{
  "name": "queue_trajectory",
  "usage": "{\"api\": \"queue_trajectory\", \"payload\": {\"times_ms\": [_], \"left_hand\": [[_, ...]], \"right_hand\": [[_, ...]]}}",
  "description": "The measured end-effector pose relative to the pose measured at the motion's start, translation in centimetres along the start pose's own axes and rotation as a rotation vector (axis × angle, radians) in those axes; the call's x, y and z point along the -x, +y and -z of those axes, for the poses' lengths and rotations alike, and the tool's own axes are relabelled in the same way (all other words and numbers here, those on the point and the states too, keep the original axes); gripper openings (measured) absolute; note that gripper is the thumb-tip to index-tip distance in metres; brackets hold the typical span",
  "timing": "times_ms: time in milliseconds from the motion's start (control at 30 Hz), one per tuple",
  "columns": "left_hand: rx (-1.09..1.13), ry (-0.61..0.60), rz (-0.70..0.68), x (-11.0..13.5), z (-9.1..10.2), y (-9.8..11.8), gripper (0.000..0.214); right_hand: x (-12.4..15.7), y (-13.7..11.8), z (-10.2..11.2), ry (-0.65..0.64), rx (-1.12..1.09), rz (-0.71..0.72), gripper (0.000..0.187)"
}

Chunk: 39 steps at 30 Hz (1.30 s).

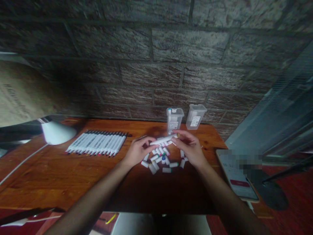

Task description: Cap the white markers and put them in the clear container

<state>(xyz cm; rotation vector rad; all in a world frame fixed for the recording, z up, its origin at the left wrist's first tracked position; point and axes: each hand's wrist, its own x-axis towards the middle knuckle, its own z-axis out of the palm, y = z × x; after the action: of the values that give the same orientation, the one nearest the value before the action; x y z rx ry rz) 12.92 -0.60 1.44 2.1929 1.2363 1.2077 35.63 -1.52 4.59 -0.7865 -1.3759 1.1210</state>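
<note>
Both my hands hold one white marker (164, 139) level above the wooden table (61, 176). My left hand (138, 151) pinches its left end and my right hand (189, 147) grips its right end, where a brownish tip shows. Under and between the hands lies a heap of loose white marker caps and short markers (160, 161). A neat row of several white markers (97, 143) lies to the left of my left hand.
Two clear plastic boxes (174, 119) (195, 116) stand at the back against the brick wall. A white lamp base (58, 132) with its cord sits at the left. A phone (237, 178) lies at the table's right edge.
</note>
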Motion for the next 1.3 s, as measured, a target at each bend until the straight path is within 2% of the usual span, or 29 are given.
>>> {"api": "queue_trajectory", "payload": {"times_ms": [133,200,267,400,500,600,700,800,933,1033,1200,1300], "left_hand": [[0.002,0.017,-0.019,0.1,-0.1,0.2,0.022],[0.024,0.019,-0.01,0.1,0.0,0.3,0.022],[0.049,0.021,0.007,0.1,0.1,0.3,0.023],[0.075,0.024,0.028,0.1,0.4,0.2,0.026],[0.079,0.024,0.043,0.1,0.5,0.1,0.027],[0.07,0.002,0.043,0.2,0.3,0.0,0.027],[0.058,-0.02,0.044,0.3,0.4,0.0,0.027],[0.06,-0.034,0.061,0.3,0.5,-0.1,0.028],[0.059,-0.036,0.075,0.3,0.7,-0.3,0.029],[0.056,-0.025,0.074,0.2,0.7,-0.4,0.028],[0.076,0.004,0.067,0.2,0.7,-0.3,0.029],[0.066,0.015,0.061,0.3,0.5,-0.3,0.028]], "right_hand": [[-0.1,0.3,0.3,0.079,-0.055,-0.029,0.03],[-0.4,0.2,0.8,0.144,-0.071,-0.013,0.03],[-1.1,-0.3,1.8,0.262,-0.123,0.045,0.031],[-3.8,-2.6,3.7,0.52,-0.189,0.201,0.037],[-6.4,-4.7,4.4,0.571,-0.143,0.282,0.037],[-9.0,-6.4,4.1,0.596,-0.037,0.294,0.038],[-11.1,-6.9,3.5,0.578,0.046,0.286,0.042],[-12.4,-6.2,3.2,0.548,0.018,0.253,0.044],[-12.8,-5.5,3.5,0.504,-0.074,0.219,0.042],[-12.5,-6.4,4.0,0.47,-0.156,0.216,0.035],[-11.3,-8.8,4.8,0.177,-0.221,0.218,0.029],[-10.7,-9.3,5.0,0.082,-0.187,0.249,0.028]]}}
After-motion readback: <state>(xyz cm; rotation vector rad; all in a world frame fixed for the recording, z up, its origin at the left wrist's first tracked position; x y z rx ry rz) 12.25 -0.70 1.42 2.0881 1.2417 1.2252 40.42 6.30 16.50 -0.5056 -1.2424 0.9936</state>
